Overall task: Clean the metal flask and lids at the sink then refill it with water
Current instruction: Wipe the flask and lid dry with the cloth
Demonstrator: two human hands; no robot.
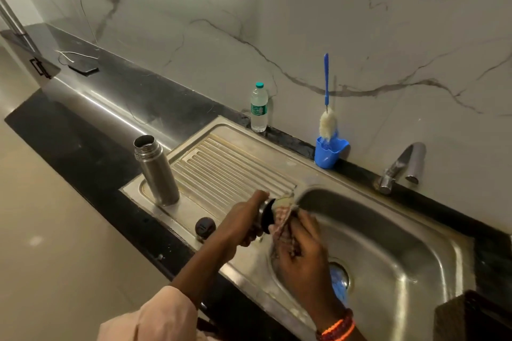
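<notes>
The metal flask (156, 170) stands upright and uncapped at the left end of the ribbed drainboard (230, 166). A small dark inner lid (205, 226) lies on the drainboard's front edge. My left hand (243, 220) grips the flask's outer lid (266, 214), a metal cap with a dark rim, over the left rim of the sink basin (393, 252). My right hand (300, 250) presses a worn scrub cloth (282, 214) against that lid. Hand and cloth hide most of the lid.
A tap (400, 167) sticks out from the wall behind the basin. A blue cup (328, 153) holds a bottle brush (327, 108) beside a plastic water bottle (259, 108). A phone (83, 67) on a charger cable lies far left on the black counter.
</notes>
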